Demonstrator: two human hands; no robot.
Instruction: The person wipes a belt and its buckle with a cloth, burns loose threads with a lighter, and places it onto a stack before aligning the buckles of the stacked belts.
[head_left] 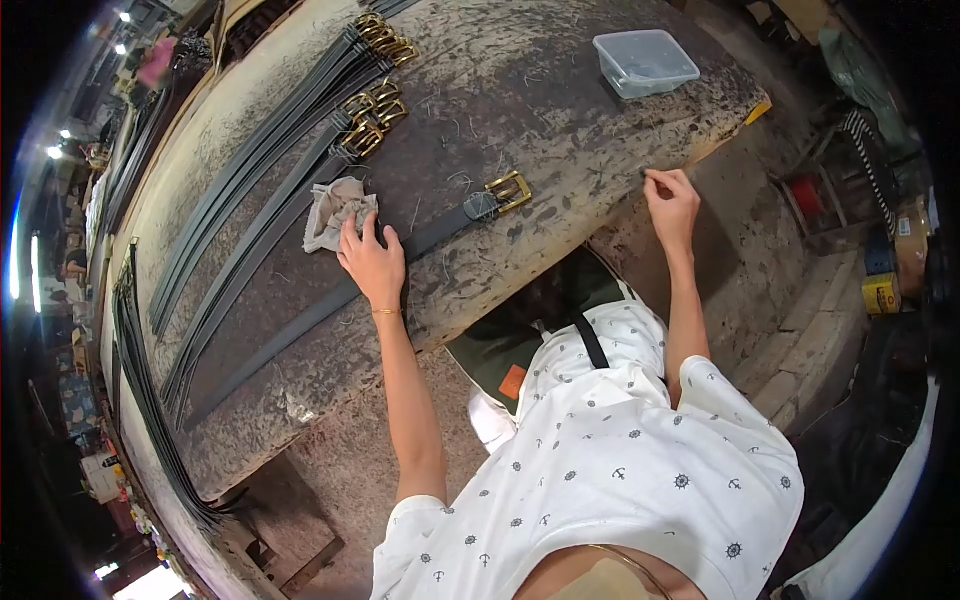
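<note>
Touching a crumpled rag point(328, 218) with the left hand point(374, 265), with fingers spread apart. Pinching a small dark thing point(647, 175), too tiny to name, with the right hand's point(673, 205) fingers together, near the edge of the surface point(560, 110). Having a dark belt point(432, 233) with a gold buckle point(511, 193) flat beside the left hand. Having more belts point(262, 150) past the rag, and a clear box point(648, 62).

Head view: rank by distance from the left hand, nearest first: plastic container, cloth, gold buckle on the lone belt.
From the left hand:
1. Cloth: at its fingertips.
2. Gold buckle: to the right, at the lone belt's end.
3. Plastic container: farther right, toward the bench's far end.
</note>
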